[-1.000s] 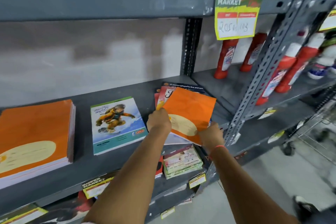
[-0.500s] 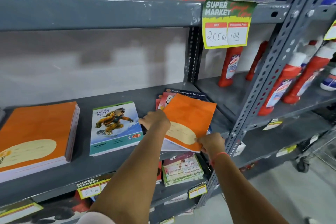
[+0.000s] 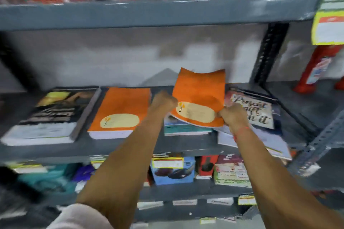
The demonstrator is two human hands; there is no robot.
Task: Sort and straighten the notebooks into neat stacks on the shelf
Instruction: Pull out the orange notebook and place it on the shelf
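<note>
Two bare hands hold one thin orange notebook (image 3: 200, 96) above a grey metal shelf (image 3: 115, 147). The left hand (image 3: 164, 101) pinches its left edge; the right hand (image 3: 232, 114) is closed on its lower right corner. Its soft cover bends, the top edge curling upward, with a cream oval label near the bottom. Below it lies a teal-edged notebook (image 3: 186, 129) — mostly hidden. To the left sits a thick, squared stack of matching orange notebooks (image 3: 121, 111), then a dark-covered stack (image 3: 50, 117). On the right, a loose pile with a lettered cover (image 3: 255, 111) lies fanned out, possibly overhanging the shelf's front edge; blur obscures it.
</note>
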